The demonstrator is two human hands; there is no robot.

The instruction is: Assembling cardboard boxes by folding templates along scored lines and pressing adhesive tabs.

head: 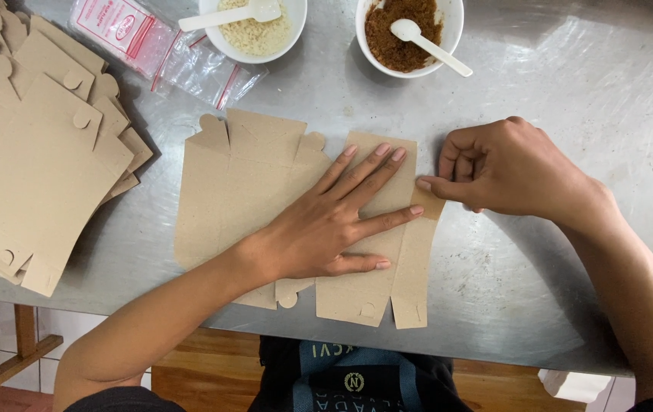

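Our left hand [326, 221] lies flat, fingers spread, pinning the flat cardboard box blank [250, 183] just below the two bowls [254, 30]; our right hand [502, 168] pinches its right side flap [427, 204]. We should press firmly and crease straight along the score.

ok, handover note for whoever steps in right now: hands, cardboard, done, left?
Left hand: flat, fingers spread, pressing the flat box blank onto the steel table.
Right hand: pinching the blank's narrow side flap at its right edge.
Done: blank laid out, side flap apparently being creased.
Left: blank not yet formed into a box; stack of blanks at left is flat.
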